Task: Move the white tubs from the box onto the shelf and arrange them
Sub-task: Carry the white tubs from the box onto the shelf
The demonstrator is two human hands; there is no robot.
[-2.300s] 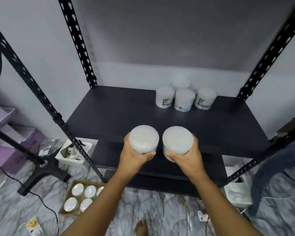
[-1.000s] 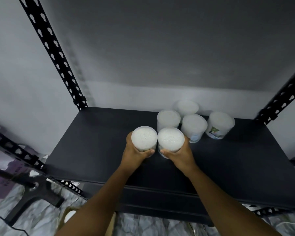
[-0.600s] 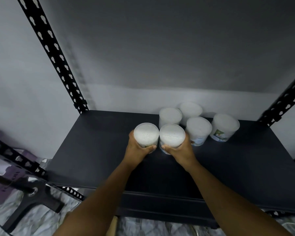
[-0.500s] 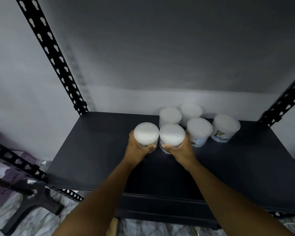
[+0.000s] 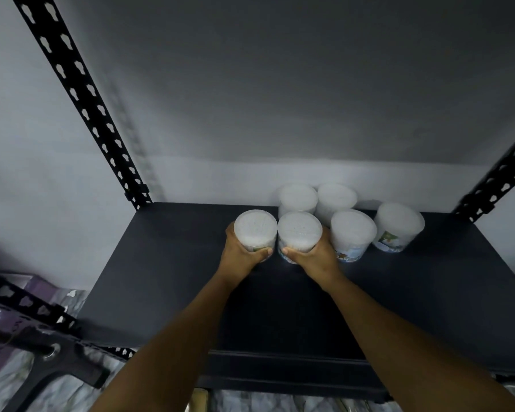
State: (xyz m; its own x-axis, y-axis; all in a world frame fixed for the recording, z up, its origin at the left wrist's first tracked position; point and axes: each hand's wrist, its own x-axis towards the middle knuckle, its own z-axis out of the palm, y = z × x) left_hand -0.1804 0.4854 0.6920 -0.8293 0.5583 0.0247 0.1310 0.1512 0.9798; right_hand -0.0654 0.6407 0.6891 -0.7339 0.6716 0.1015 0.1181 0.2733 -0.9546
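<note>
6 lidded white tubs [image 5: 299, 231] stand upright, clustered on black shelf [image 5: 167, 263].

Shelf [image 5: 173, 263]: dark board, matt, smooth, looks like painted metal. Uprights [image 5: 81, 96]: black perforated metal angle, matt. Tubs [image 5: 351, 233]: white frosted plastic, translucent, lids [image 5: 299, 228] slightly grainy; glossy printed paper labels [image 5: 388, 237] on the sides. Wall [image 5: 280, 84]: plain matt paint. Floor [image 5: 60, 391]: marble-patterned, slight sheen. Purple box [image 5: 33, 285] at left looks like cardboard.
</note>
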